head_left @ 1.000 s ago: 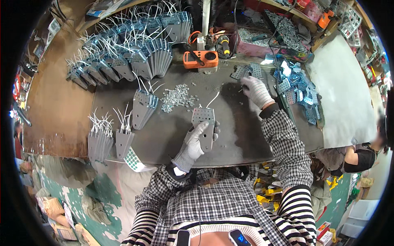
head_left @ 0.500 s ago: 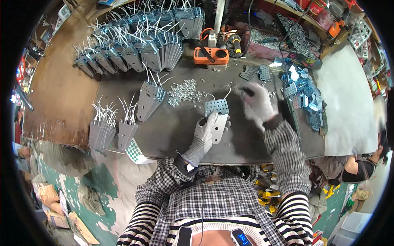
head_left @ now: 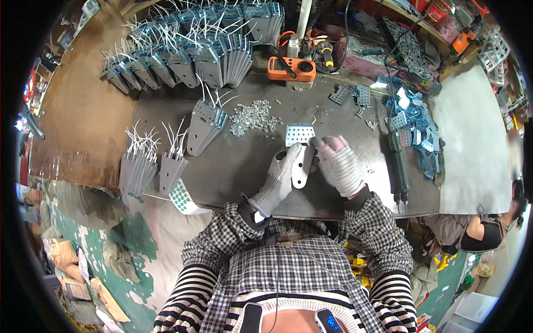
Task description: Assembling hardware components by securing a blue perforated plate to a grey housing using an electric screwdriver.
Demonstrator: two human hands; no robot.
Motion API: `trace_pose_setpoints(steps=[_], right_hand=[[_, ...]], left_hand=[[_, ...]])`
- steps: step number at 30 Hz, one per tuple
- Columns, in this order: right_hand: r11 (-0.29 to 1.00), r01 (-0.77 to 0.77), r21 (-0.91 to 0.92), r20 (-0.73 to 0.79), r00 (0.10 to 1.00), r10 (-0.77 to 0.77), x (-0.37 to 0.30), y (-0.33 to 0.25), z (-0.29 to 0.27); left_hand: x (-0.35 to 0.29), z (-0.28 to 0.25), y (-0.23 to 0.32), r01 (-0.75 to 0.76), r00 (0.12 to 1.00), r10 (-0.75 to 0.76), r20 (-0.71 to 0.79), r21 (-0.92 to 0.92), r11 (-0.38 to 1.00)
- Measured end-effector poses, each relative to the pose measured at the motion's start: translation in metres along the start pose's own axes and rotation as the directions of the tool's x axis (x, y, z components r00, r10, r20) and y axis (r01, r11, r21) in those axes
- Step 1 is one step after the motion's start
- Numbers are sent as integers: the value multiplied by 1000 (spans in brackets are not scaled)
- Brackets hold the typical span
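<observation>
A grey metal plate (head_left: 301,171) with holes is upright in front of me, a perforated bluish-silver bracket (head_left: 300,133) across its top end. A white wire sticks up from the bracket. My left hand (head_left: 278,180), in a grey-white glove, grips the plate from its left side. My right hand (head_left: 340,166), in a striped white glove, is closed with its fingertips at the bracket's lower right corner. Whatever may be pinched in those fingertips is hidden. Beyond the plate, to the left, small metal nuts (head_left: 252,117) lie in a loose pile.
Wired plate assemblies (head_left: 208,64) stand in rows at back left; smaller stacks (head_left: 139,169) are nearer. An orange device (head_left: 291,69) is at the back. A dark power screwdriver (head_left: 397,166) lies at right, beside blue-silver brackets (head_left: 425,136). Several screws (head_left: 371,124) lie nearby.
My right hand has come left and down from near the loose brackets to the plate, its fingers closing at the bracket's corner. My left hand keeps its grip on the plate.
</observation>
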State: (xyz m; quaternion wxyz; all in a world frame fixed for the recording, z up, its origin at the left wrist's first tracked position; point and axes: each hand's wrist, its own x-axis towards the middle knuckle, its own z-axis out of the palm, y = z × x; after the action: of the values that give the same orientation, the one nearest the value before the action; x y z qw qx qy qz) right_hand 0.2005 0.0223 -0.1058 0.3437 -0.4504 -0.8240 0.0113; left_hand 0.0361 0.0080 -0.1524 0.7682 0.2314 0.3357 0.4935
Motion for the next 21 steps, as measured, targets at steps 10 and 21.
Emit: trace_pose_setpoints(steps=[10, 21], right_hand=[[973, -147, 176, 53, 989, 140, 23, -14, -2], [994, -15, -106, 20, 1000, 17, -5, -4, -2]], left_hand=[[-1, 20, -10, 76, 985, -14, -171, 361, 929], [15, 21, 10, 125, 930, -82, 359, -98, 987]])
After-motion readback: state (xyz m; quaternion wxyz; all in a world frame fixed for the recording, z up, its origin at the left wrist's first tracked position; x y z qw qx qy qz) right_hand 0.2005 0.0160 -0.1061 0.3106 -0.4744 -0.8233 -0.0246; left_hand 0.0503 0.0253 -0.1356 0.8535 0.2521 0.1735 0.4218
